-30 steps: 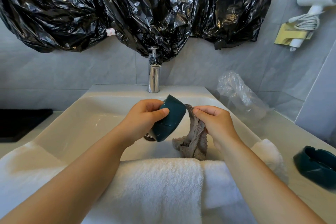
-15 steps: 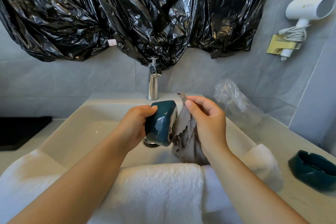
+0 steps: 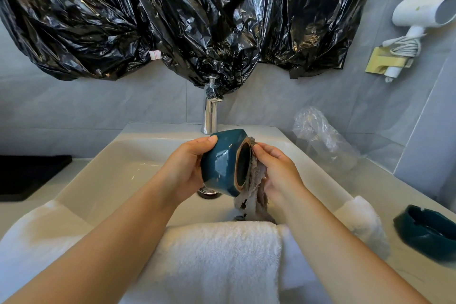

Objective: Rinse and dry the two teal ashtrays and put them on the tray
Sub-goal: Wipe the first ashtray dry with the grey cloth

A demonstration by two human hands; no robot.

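Head view: left hand point(image 3: 183, 168) grips 1 glossy, faceted teal ashtray point(image 3: 223, 159) tipped on its side above the white sink point(image 3: 103, 175). Right hand point(image 3: 277, 171) pinches a grey frayed cloth point(image 3: 254, 192) against its rim. Second ashtray point(image 3: 427, 234) sits on the counter at far right.

Both bare forearms reach in from the lower corners of the frame and meet at its centre. The left hand point(image 3: 187, 168) curls around a teal ashtray point(image 3: 222, 160), thumb on top. The right hand point(image 3: 277, 170) presses a grey cloth point(image 3: 254, 195) against it, fingertips seemingly pinching the edge.
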